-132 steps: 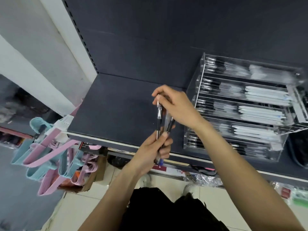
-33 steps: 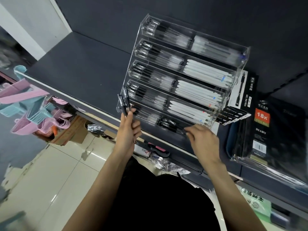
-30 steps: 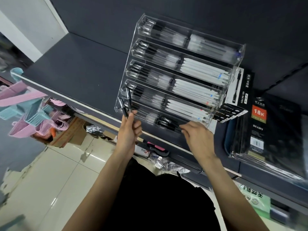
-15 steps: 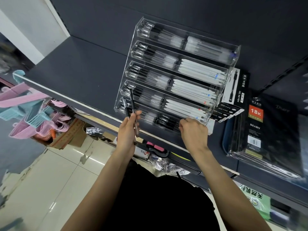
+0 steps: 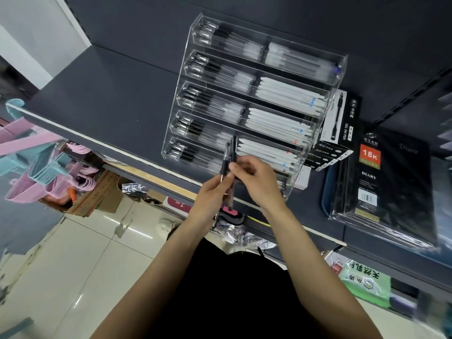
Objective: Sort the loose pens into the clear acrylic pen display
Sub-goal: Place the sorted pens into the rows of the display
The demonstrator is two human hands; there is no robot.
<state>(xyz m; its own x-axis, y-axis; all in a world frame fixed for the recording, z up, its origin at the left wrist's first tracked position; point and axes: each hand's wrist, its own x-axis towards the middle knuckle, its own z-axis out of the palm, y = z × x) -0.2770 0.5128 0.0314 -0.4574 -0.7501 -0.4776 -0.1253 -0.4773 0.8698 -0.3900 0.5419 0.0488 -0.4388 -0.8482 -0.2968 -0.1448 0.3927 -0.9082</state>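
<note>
The clear acrylic pen display (image 5: 318, 116) stands on the dark shelf, with several stepped rows of black pens on the left and white pens on the right. My left hand (image 5: 210, 196) grips two loose black pens (image 5: 228, 165) upright in front of the lowest rows. My right hand (image 5: 256, 182) has come beside it, and its thumb and fingers pinch one of those pens near the middle. Both hands hover just in front of the display's bottom tier.
A gel pen box (image 5: 341, 116) and black diary packs (image 5: 386, 182) lie right of the display. The dark shelf (image 5: 110, 99) stretches left. Pink and blue hangers (image 5: 31, 162) hang at the far left, with boxes and a tiled floor (image 5: 85, 260) below.
My right hand left the lowest tier and moved left to the pens. My left hand carried the pens right, toward the middle of the display's front.
</note>
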